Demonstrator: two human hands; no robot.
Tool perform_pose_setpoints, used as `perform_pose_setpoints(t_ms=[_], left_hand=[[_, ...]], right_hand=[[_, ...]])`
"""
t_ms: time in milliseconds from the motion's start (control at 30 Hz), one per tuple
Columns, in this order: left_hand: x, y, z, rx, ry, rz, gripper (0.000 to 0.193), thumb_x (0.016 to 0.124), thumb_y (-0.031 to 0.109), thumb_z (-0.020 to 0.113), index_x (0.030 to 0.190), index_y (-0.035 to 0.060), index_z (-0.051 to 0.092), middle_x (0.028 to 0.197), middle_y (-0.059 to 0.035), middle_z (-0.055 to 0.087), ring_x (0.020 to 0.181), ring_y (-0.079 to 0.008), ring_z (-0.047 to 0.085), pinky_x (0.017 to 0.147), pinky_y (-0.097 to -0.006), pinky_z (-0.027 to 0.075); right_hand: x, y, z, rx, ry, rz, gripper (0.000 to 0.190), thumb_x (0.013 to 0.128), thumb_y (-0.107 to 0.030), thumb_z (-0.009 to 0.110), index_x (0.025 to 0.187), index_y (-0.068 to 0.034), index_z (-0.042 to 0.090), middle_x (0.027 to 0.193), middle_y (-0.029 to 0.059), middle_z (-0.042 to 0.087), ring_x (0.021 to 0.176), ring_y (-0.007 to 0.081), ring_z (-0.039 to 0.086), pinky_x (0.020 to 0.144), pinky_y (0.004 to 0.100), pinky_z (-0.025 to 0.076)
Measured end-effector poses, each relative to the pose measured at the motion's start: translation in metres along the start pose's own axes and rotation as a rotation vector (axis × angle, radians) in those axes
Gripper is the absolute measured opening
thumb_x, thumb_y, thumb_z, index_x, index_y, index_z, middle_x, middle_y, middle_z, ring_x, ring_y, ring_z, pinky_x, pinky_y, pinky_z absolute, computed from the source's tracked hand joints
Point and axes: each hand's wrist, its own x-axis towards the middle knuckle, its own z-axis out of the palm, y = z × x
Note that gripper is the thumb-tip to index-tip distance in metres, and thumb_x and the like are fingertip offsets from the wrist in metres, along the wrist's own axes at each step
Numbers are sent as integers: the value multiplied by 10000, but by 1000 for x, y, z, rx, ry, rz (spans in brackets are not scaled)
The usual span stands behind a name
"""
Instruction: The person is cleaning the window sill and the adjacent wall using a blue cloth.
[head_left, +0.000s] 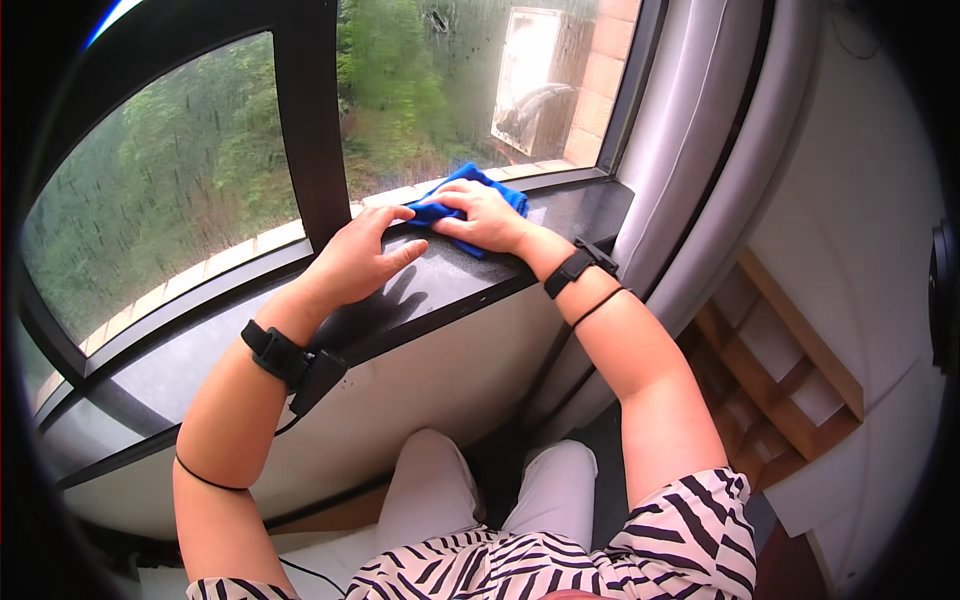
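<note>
A folded blue cloth (512, 196) rests on the dark, glossy window sill (577, 214), close to the lower window frame. My right hand (480, 214) lies over the cloth and grips it, fingers spread across its top and thumb at the near side. To its left, my left hand (367, 251) hovers by the window frame, thumb apart from the fingers. Its fingertips meet the cloth's left edge in the picture; whether they press on it I cannot tell. Below this hand, its shadow falls on the sill. Both wrists carry black straps with small devices.
A black window post (311, 127) rises behind my left hand. Beyond the streaked glass (420, 97) stand trees and a white outdoor unit (529, 75). A pale curtain (675, 150) hangs at the sill's right end. Wooden shelving (802, 375) is farther right.
</note>
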Motion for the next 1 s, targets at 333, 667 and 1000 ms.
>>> perform_pose_setpoints(t_ms=[333,667,1000], left_hand=[[3,15,0,111,-170,12,577,988,433,701,1374,21,583,1391,-168,606,1304,-334,577,1106,-405,450],[2,18,0,190,-279,33,643,980,457,694,1451,48,540,1493,-198,510,1413,-366,470,1183,-431,385],[0,13,1,305,-299,67,625,976,489,697,1435,82,573,1528,-237,478,1512,-422,331,1231,-499,314]], right_hand=[[-53,111,-68,-165,119,462,491,872,-458,734,1232,-124,751,1273,115,718,1237,303,643,1065,396,493],[-69,115,-65,-430,111,644,558,938,-516,630,1357,-150,682,1466,76,610,1391,282,521,1161,448,407],[-66,109,-62,-131,75,237,489,903,-505,715,1203,-121,745,1323,100,682,1271,306,594,1067,431,456]])
